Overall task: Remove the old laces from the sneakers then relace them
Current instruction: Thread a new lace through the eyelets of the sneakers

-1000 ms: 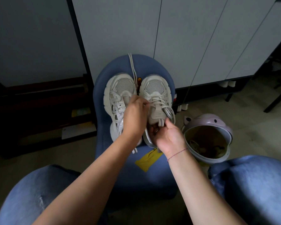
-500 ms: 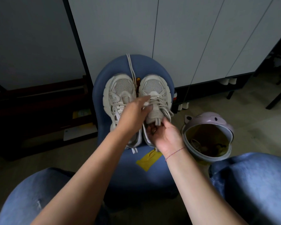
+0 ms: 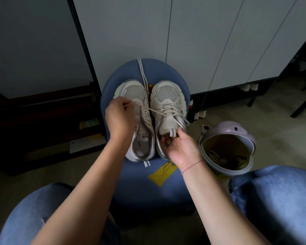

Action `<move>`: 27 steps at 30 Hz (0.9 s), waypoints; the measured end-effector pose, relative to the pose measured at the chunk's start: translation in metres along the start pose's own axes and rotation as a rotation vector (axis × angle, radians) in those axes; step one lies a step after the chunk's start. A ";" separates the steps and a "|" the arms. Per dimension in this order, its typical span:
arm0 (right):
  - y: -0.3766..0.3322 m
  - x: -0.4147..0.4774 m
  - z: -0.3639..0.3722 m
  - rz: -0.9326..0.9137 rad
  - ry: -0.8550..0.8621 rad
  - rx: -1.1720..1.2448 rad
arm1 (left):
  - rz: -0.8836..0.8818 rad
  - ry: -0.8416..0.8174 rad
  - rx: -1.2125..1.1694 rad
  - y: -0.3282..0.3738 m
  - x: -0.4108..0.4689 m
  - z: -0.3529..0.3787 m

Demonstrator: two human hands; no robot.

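Two shoes on a blue stool: the laced sneaker and the other sneaker, side by side. Both toes point away from the person and the heels toward the knees, so the long axes run parallel, near to far.

Left hand: grip closed, pinching the lace. The strand runs taut from this grip, slanting rightward to the laced sneaker's eyelets. Judgement: a sideways pull to draw the lace out of its rows.

Right hand: grip closed on the laced sneaker's opening, fingers curled inside the collar, thumb by the tongue tab. Likely reason: bracing the shoe so the pull does not drag it.

The other sneaker lies beneath the left grip. Its eyelets look empty but are partly hidden. A loose lace lies beyond both grips, between the toes, trailing over the stool's far edge.

Stage: unlacing; relacing not yet begun.
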State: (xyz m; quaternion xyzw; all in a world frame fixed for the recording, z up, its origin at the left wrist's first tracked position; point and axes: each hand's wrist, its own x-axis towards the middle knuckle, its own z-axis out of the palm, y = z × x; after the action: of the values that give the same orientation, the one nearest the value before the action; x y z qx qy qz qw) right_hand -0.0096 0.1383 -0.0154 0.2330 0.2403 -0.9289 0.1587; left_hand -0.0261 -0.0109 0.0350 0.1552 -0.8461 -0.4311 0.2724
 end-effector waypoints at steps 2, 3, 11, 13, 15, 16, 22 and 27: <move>0.001 -0.001 0.001 0.000 -0.001 0.001 | -0.049 0.015 -0.025 -0.004 -0.001 0.002; 0.002 -0.001 0.001 0.001 -0.001 0.005 | -0.058 0.014 -0.025 -0.005 -0.002 0.004; 0.001 -0.004 -0.001 -0.003 -0.045 0.019 | 0.374 -0.444 0.093 0.016 -0.024 0.026; 0.002 -0.005 -0.001 -0.002 -0.054 0.029 | 0.380 -0.475 0.134 0.015 -0.029 0.030; 0.002 -0.005 -0.002 0.002 -0.044 0.022 | 0.352 -0.439 0.137 0.014 -0.030 0.030; 0.002 -0.004 -0.002 0.004 -0.035 0.013 | 0.342 -0.425 0.139 0.013 -0.030 0.030; 0.007 0.000 -0.002 -0.004 0.028 0.030 | 0.319 -0.349 0.148 0.015 -0.032 0.031; 0.004 -0.007 0.002 -0.039 0.068 -0.003 | 0.244 -0.168 0.145 0.006 -0.021 0.028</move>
State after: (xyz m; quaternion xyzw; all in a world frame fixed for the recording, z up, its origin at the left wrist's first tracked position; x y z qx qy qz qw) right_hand -0.0031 0.1352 -0.0116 0.2597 0.2515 -0.9229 0.1328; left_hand -0.0256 0.0211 0.0200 0.0341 -0.9074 -0.3439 0.2392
